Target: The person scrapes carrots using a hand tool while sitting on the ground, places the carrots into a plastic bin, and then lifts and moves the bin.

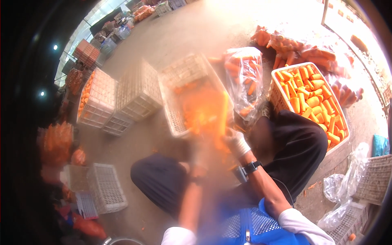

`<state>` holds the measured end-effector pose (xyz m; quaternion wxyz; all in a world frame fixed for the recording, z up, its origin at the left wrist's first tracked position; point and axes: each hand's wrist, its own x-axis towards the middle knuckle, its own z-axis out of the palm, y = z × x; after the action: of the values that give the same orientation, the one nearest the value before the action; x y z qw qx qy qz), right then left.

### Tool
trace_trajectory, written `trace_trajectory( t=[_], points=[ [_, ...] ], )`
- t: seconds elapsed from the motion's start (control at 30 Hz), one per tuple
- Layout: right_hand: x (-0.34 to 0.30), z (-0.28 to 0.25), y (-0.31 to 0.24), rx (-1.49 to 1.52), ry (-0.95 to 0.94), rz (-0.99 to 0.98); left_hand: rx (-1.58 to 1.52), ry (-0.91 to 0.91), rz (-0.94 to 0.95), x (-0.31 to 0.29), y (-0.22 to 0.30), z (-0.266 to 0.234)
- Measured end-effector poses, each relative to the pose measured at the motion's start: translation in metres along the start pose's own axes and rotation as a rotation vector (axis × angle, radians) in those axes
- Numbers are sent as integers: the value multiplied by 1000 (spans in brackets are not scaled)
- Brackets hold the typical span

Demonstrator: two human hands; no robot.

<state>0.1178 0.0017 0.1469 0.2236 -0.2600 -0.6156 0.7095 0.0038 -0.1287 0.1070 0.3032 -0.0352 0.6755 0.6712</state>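
Note:
A haze blurs the middle of the head view. My right hand (237, 142), in a pale glove, is closed around what looks like a long orange carrot (223, 116) pointing away from me. My left hand (199, 157) is close beside it, also pale-gloved, its fingers smeared, so its grip is unclear. Beyond both hands, a white plastic crate (166, 110) tilts toward me, with blurred orange carrots (194, 104) inside. To the right stands a crate (272, 92) full of peeled, cut carrot pieces (312, 100).
A clear plastic bag of carrots (244, 79) stands between the two crates. More bagged carrots (318, 53) lie at the far right. Stacked white crates (139, 92) stand at the left, with an upturned crate (108, 188) nearer. Loose plastic film (347, 179) and crates lie at the right.

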Motion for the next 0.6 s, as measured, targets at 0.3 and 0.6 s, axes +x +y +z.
trace_trajectory(
  t=[0.3,0.6],
  points=[
    [18,-8,0,265,-167,75,-105,15,250,60,-33,-34],
    [31,-31,11,574,97,80,114,-111,554,34,22,-9]
  ],
)
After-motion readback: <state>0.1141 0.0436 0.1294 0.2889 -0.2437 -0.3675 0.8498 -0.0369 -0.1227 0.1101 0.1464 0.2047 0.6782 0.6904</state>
